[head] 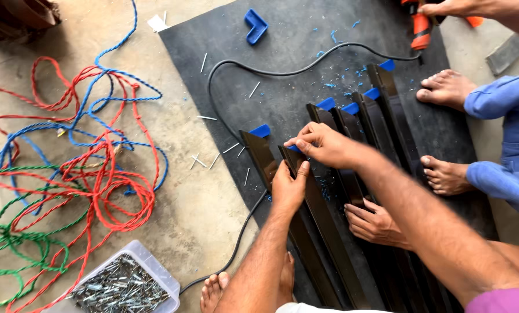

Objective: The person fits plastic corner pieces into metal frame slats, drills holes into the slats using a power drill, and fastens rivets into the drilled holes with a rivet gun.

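1. On the black rubber mat [306, 64] spread over the concrete floor [184, 191], five or so long dark angled strips lie side by side, each tipped with a blue plastic end cap [260, 130] at its far end.
2. The person's left hand [287, 188] rests on the second strip [306, 197] from the mat's left edge, fingers closed flat against it and thumb raised along its edge.
3. The right hand [323, 145] pinches the top of that same strip, fingers closed around what seems to be a small blue cap, mostly hidden under the fingertips.
4. The strip looks stiff, light and smooth, probably plastic or thin metal. It would slide easily on the mat, so it is best held near the capped end, with a palm pressing on its length.
5. A third hand [375, 223], seemingly a co-worker's, presses on strips nearer the mat's right side.
6. At the mat's far right corner, another person's hand holds an orange power tool [420, 30]; its black cable [224, 75] loops across the mat.
7. Bare feet [445, 87] and blue trouser legs sit at the mat's right edge.
8. A spare blue corner piece [255, 26] lies near the mat's top edge, with blue shavings scattered nearby.
9. Left of the mat lie tangled red, blue and green ropes [97, 168], loose nails, and a clear tub of nails [126, 284].
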